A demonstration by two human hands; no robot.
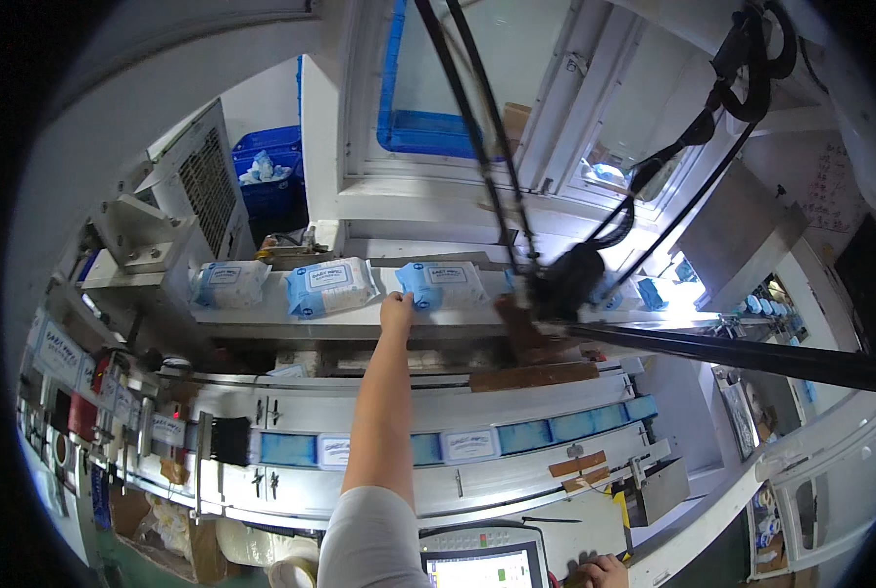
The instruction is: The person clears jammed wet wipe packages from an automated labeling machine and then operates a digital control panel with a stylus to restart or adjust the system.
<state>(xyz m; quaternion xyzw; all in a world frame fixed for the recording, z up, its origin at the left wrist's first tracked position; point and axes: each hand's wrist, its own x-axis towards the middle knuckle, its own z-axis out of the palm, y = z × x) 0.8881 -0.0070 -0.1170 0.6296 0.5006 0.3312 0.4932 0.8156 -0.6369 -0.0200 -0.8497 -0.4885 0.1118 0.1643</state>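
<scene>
My left hand (396, 312) reaches out over the far conveyor, its fingers closed at the lower left corner of a soft white-and-blue pack of wipes (445, 285). Just left of that hand lies a second pack of wipes (331, 287), and a third pack (231, 284) sits farther left beside a metal housing. All three lie flat in a row on the white conveyor belt (279, 312). Low at the right, my right hand (603, 571) rests by the control screen, fingers loosely stretched and partly cut off by the picture's edge; it appears to hold nothing.
A nearer line carries a blue film strip (526, 435) with white labels (470, 445). The touchscreen panel (487, 563) stands close in front. A black bar (732, 355) and hanging cables cross the right side. Blue bins (271, 196) stand at the back left.
</scene>
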